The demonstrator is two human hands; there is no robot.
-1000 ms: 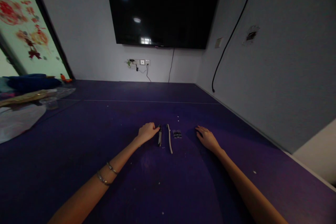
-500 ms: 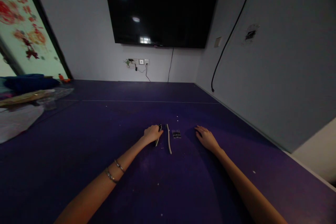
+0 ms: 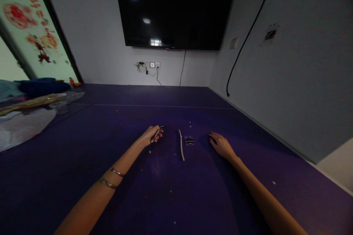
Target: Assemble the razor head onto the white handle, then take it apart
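Note:
My left hand (image 3: 152, 134) is closed around a razor (image 3: 155, 136), whose dark head points up and to the right past the fingers; the palm hides part of its handle. To the right of this hand a slim, pale, slightly curved handle (image 3: 181, 147) with a dark tip lies on the purple surface (image 3: 176, 180). Just beside it is a small clear pack with dark strips (image 3: 189, 140), looking like razor blade cartridges. My right hand (image 3: 222, 144) rests palm down right of the pack, fingers out flat and holding nothing.
A large dark television (image 3: 176, 11) hangs on the far wall above sockets (image 3: 152, 65). A black cable (image 3: 245, 40) dangles by the right wall. Plastic bags (image 3: 27, 126) and blue cloth (image 3: 44, 87) lie at the far left. Small white bits are scattered about.
My left hand has moved left, away from the pale handle, and turned so the razor's head shows. My right hand stays in place; the view has shifted slightly.

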